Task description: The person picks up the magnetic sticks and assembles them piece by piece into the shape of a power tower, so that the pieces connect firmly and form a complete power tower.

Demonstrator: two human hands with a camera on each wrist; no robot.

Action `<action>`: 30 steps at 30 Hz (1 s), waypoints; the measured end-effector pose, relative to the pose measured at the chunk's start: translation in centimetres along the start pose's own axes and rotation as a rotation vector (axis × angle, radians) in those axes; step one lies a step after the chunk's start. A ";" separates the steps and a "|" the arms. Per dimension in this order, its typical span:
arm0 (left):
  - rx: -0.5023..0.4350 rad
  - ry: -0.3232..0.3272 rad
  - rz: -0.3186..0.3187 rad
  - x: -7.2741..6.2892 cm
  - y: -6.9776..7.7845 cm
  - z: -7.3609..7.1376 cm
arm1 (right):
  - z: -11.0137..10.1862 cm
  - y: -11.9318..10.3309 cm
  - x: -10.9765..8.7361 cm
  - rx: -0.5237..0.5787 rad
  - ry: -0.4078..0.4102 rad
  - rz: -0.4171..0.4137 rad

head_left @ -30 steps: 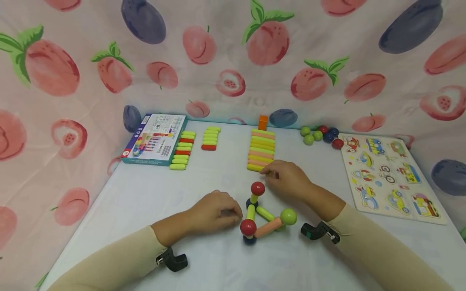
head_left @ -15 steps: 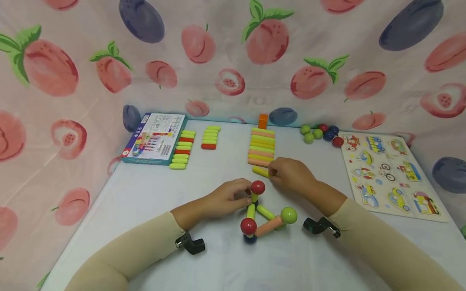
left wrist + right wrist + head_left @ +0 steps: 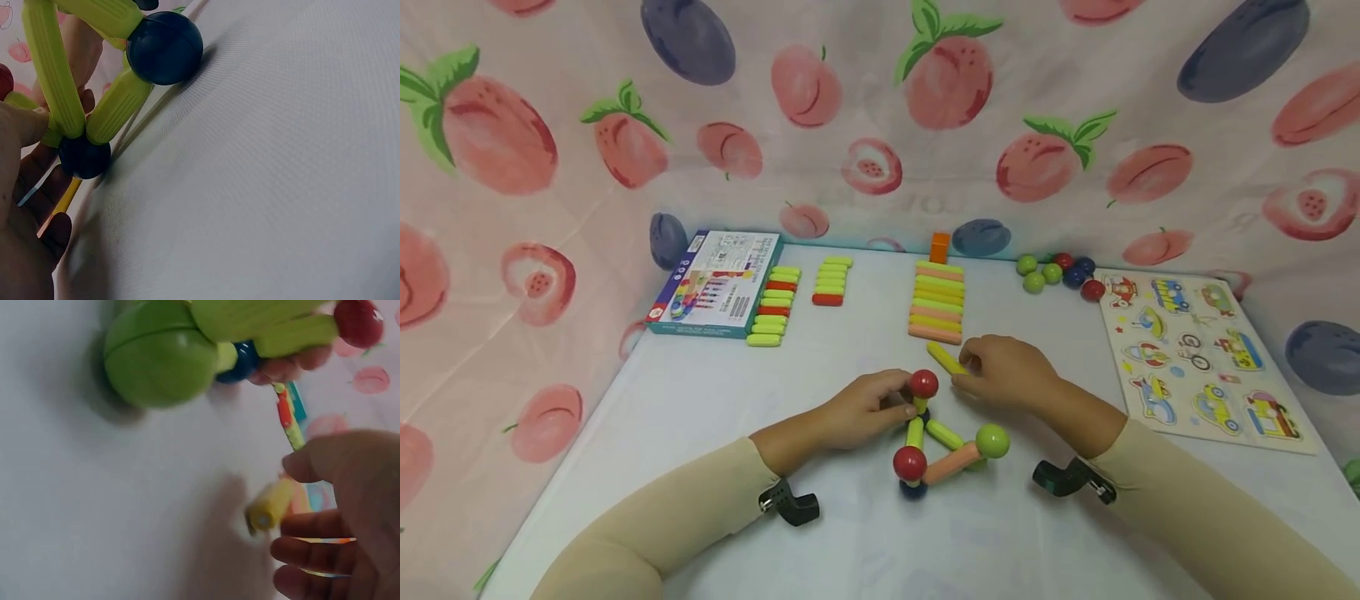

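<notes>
A toy frame of sticks and balls stands mid-table, with a red ball (image 3: 924, 384) on top of an upright yellow-green stick (image 3: 921, 405). My left hand (image 3: 861, 408) pinches that upright between thumb and fingers. A second red ball (image 3: 910, 462), a peach stick (image 3: 952, 464) and a green ball (image 3: 992, 441) belong to the same frame. Dark blue balls (image 3: 84, 156) join its sticks low down in the left wrist view. Just behind it, my right hand (image 3: 1011, 371) holds a yellow stick (image 3: 943, 357) near one end; in the right wrist view, thumb and forefinger flank the stick (image 3: 272, 503).
A row of coloured sticks (image 3: 936, 304) lies behind the right hand, an orange block (image 3: 940, 247) beyond it. Shorter sticks (image 3: 831, 279) and a box (image 3: 717, 283) are at left. Loose balls (image 3: 1052, 273) and a picture puzzle board (image 3: 1206, 358) lie at right.
My left hand has moved right and taken hold of the upright under the red ball. My right hand has drawn the yellow stick out of the row, toward me, and turned it aslant.
</notes>
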State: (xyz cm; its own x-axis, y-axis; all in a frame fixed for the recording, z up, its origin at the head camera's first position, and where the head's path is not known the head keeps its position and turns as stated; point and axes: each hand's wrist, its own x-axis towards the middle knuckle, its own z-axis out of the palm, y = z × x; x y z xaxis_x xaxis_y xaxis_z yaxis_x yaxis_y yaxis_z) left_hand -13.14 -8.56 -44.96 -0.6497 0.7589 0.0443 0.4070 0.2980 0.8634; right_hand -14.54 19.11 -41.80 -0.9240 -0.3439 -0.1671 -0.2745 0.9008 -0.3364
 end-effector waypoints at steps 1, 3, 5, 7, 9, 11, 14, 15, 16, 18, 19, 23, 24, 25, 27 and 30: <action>-0.005 0.001 -0.002 -0.1 0.0 0.0 | 0.2 -0.3 0.3 0.002 0.010 0.001; -0.014 0.001 -0.001 -0.1 0.0 0.0 | 0.5 -0.6 0.8 0.003 0.017 0.010; -0.024 -0.001 0.005 -0.2 0.0 0.0 | 0.7 -0.8 1.1 0.010 0.011 0.026; -0.027 -0.004 0.013 -0.2 0.0 0.0 | 0.7 -0.8 1.2 0.056 -0.005 0.047; -0.024 -0.003 0.018 -0.2 0.0 0.1 | 0.5 -0.7 1.0 0.157 -0.029 0.057; -0.018 0.000 0.015 -0.2 -0.1 0.0 | 0.1 -0.3 0.6 0.330 -0.078 0.060; -0.013 0.006 0.005 -0.4 -0.1 0.0 | -0.3 0.5 -0.5 0.605 -0.185 0.007; -0.011 0.007 0.002 -0.5 -0.1 -0.1 | -0.4 0.8 -0.9 0.680 -0.231 -0.015; -0.009 0.007 0.001 -0.5 -0.1 -0.1 | -0.5 1.2 -1.4 0.744 -0.278 -0.035; -0.003 0.009 0.003 -0.5 -0.1 -0.1 | -0.5 1.7 -2.2 0.815 -0.357 -0.102; -0.002 0.012 0.005 -0.6 -0.1 -0.2 | -0.4 1.9 -2.5 0.835 -0.390 -0.131; 0.002 0.019 0.010 -0.7 -0.3 -0.2 | 0.0 2.0 -3.0 0.860 -0.457 -0.209; 0.002 0.020 0.009 -0.7 -0.3 -0.2 | 0.1 2.0 -3.0 0.860 -0.464 -0.217; 0.001 0.019 0.008 -0.7 -0.3 -0.2 | 0.2 2.0 -3.0 0.862 -0.468 -0.224; 0.002 0.017 0.006 -0.7 -0.3 -0.1 | 0.3 1.9 -3.0 0.873 -0.471 -0.232; 0.002 0.018 0.008 -0.6 -0.1 -0.1 | 0.3 1.9 -3.1 0.898 -0.483 -0.239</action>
State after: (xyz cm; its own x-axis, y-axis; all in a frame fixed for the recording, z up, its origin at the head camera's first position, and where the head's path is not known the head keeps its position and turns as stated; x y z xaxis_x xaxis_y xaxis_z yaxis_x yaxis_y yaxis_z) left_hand -12.85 -9.09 -45.08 -0.6579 0.7507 0.0604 0.4135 0.2930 0.8621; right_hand -12.15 21.85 -42.20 -0.6128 -0.7344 -0.2920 0.0460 0.3357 -0.9408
